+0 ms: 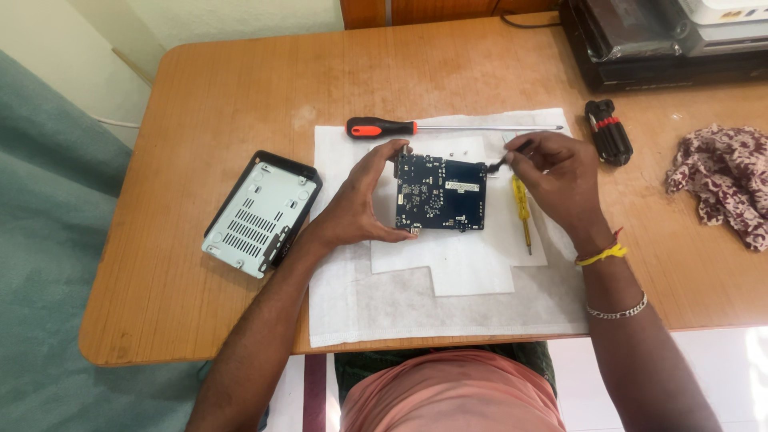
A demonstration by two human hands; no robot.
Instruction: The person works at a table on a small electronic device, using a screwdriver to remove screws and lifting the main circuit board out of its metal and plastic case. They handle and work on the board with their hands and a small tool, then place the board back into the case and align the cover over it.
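Board (440,192): dark blue, flat on white paper (472,268) over cloth (360,312), table (200,104) centre. Left hand (360,200): thumb and fingers spread, clamped on board's left edge. Right hand (556,172): fingers pinched together on small black tool (502,160) at board's upper right corner; tool tip too small to identify. Yellow driver (522,210) just right of board, partly under right hand. Long screwdriver (448,127) above board. Case (262,212) left, apart. Black bundle (608,132) and patterned rag (724,180) right; rag cut off at frame edge.
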